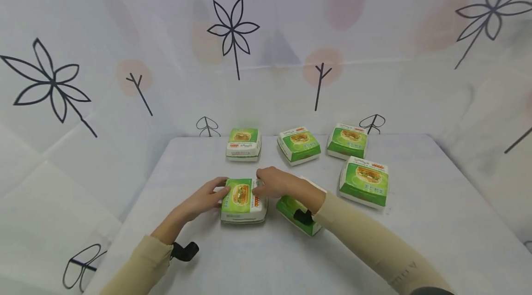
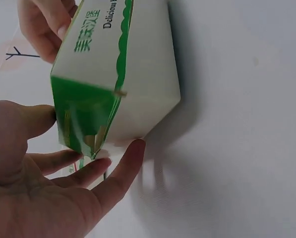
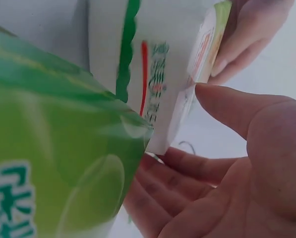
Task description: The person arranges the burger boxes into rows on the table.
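A green and white burger box point(image 1: 239, 195) with a burger picture on its lid lies on the table between my two hands. My left hand point(image 1: 203, 200) grips its left side; in the left wrist view the thumb is on one face and the fingers reach round the lower corner of the box point(image 2: 148, 59). From the right, my right hand point(image 1: 275, 183) holds the same box, thumb at the lid edge and fingers behind the box's far side point(image 3: 157, 29). Another burger box point(image 1: 297, 216) sits close on the right, partly hidden beneath my right forearm.
Along the back stand three more burger boxes: left point(image 1: 243, 145), middle point(image 1: 299, 145) and right point(image 1: 347, 141). A further burger box point(image 1: 365, 182) rests in front of the right one. White cloth covers the table point(image 1: 199, 262), and a patterned curtain point(image 1: 274, 18) hangs behind.
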Tool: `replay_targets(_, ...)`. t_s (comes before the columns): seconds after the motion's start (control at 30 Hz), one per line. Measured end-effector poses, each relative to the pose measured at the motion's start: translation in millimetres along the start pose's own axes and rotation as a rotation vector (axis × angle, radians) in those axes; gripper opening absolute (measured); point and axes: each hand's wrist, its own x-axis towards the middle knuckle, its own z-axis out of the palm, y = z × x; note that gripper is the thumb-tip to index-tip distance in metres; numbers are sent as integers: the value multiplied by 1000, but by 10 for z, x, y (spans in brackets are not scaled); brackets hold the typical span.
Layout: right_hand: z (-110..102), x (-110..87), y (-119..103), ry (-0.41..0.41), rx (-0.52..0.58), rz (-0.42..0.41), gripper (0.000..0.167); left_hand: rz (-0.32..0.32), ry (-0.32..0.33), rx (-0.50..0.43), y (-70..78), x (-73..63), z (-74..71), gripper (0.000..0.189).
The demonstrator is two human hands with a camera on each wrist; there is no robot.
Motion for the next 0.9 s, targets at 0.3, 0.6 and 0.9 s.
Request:
replay_targets(0.3,-3,16,-18,2,-37,-7,55,-44,27,42,-39,-118,7,70)
replay_targets(0.6,-19,48,-55,-19,-68,-30,45,-20,-8,67,-24,-219,-13,62)
replay_targets(0.9,-47,-50,-34,-32,-53,24,43,-4,-7,98,2,-133,-48,60)
